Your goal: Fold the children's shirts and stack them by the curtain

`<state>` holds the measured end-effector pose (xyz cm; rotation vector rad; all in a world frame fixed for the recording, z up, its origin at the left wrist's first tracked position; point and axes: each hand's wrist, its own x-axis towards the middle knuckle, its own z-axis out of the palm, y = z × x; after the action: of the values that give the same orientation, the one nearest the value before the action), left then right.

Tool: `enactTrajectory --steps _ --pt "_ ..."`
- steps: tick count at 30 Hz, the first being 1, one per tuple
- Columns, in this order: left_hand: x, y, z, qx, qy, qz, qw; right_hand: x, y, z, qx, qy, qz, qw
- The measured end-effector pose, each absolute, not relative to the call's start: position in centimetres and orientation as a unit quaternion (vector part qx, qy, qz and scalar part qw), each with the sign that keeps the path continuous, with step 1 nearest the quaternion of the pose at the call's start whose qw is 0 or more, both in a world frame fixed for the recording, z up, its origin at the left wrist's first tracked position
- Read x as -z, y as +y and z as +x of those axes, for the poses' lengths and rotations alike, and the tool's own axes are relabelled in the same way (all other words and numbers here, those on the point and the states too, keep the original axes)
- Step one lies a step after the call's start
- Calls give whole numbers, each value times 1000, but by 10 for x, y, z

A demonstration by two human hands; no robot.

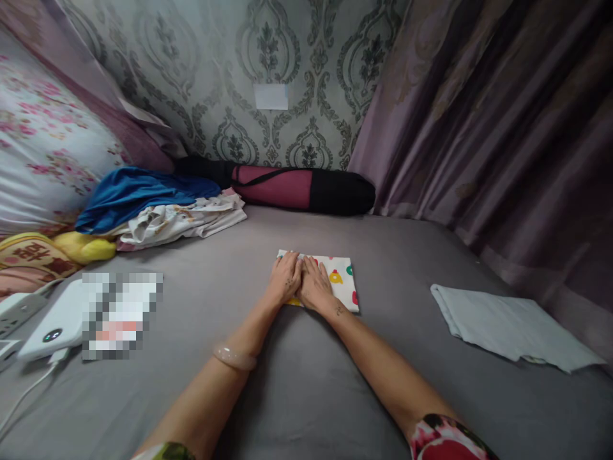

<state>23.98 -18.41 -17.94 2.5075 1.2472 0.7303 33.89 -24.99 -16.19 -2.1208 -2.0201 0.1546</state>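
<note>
A flat white rectangle with colourful printed shapes [343, 295], which looks like a folded cloth, lies on the grey bed sheet [306, 377] in front of me. My left hand [286, 278] rests palm down on its left part, fingers stretched out. Beside it, touching or nearly so, my right hand [315, 284] lies flat across its middle with the fingers extended forward. Both hands cover much of the left half of the print. Neither hand grips anything.
A folded pale grey cloth [512, 326] lies at the right. To the left are a white power bank [62, 319] with a cable, a power strip [22, 310], and crumpled clothes [148, 198]. A long black and maroon bag [278, 186] lies along the wall, with curtains [460, 115] on the right.
</note>
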Motion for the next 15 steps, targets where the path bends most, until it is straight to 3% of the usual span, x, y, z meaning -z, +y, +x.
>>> enactTrajectory --steps 4,8,15 --pt "171 -192 241 -230 420 873 96 162 -251 343 -80 -692 -710 99" --pt "169 -194 242 -239 418 876 38 158 -256 353 -20 -653 -742 150" --pt "186 -191 243 -135 393 909 -4 168 -259 363 -30 -644 -753 131"
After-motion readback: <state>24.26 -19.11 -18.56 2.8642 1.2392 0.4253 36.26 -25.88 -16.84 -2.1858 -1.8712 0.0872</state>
